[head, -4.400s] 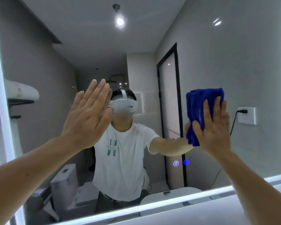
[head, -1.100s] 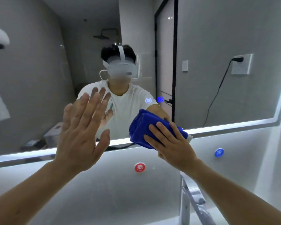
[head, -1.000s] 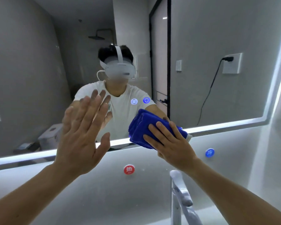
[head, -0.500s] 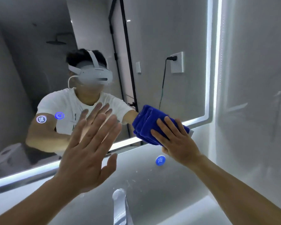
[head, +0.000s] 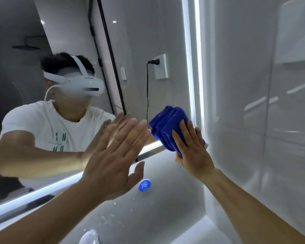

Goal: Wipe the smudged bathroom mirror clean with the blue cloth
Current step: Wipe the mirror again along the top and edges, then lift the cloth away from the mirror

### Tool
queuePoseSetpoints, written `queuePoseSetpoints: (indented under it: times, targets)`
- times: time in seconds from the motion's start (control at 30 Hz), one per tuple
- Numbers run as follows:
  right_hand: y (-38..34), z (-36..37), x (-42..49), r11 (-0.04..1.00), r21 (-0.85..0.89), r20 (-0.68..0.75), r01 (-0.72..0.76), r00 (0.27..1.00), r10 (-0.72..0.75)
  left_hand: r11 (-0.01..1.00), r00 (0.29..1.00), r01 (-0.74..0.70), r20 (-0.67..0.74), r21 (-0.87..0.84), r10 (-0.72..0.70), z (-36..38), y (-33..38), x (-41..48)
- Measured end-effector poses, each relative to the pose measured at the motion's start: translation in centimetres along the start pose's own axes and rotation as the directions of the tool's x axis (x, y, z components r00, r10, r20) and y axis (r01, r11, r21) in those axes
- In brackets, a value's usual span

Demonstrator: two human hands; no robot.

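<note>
The bathroom mirror [head: 141,41] fills the upper left, with lit strips along its bottom and right edges. My right hand [head: 192,150] presses a folded blue cloth [head: 167,124] flat against the mirror's lower right corner, fingers straight over the cloth. My left hand [head: 114,155] is held flat with fingers spread at the mirror's lower edge, just left of the cloth; it holds nothing. The mirror reflects a person in a white T-shirt and a white headset.
Below the mirror is a grey wall with a round blue sticker [head: 144,185]. A chrome tap top [head: 89,236] shows at the bottom edge. A glossy white wall [head: 253,120] runs close on the right, with a white box [head: 296,30] mounted high up.
The view has swung right. My right hand has slid the cloth from the mirror's bottom edge to its lower right corner, and my left hand has followed alongside it.
</note>
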State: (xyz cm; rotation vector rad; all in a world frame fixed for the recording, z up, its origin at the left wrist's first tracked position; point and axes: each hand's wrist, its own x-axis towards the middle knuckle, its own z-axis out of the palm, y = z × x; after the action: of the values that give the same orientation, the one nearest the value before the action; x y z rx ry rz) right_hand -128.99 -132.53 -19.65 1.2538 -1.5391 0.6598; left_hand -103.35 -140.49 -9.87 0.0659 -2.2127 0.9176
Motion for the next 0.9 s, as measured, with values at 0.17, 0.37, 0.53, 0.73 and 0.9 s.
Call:
queuePoseSetpoints:
  times: [0.17,0.37,0.53,0.73,0.9]
  targets:
    - [-0.1,0.3,-0.2,0.977,0.099,0.005,-0.187,0.982,0.188,0.999,0.999,-0.035,-0.034,-0.041,0.033,1.3,1.4,3.2]
    - [-1.3,-0.4,0.0,0.776,0.223,0.044,-0.59,0.801,0.597,0.995,0.998,-0.051,0.028,-0.089,0.054,2.0,2.8,5.7]
    - [-5.2,-2.0,1.5,0.527,0.363,0.198,-0.769,0.616,0.762,0.995,0.994,-0.017,0.104,-0.102,0.028,0.9,3.7,6.1]
    - [-11.1,-4.8,3.6,0.232,0.371,0.489,-0.899,0.402,0.774,0.993,0.983,0.049,0.18,-0.108,-0.029,-2.7,2.7,5.0]
    - [-16.7,-8.5,3.9,0.22,0.415,0.614,-0.883,0.45,0.648,0.994,0.964,0.09,0.255,-0.065,-0.07,-7.7,0.1,1.9]
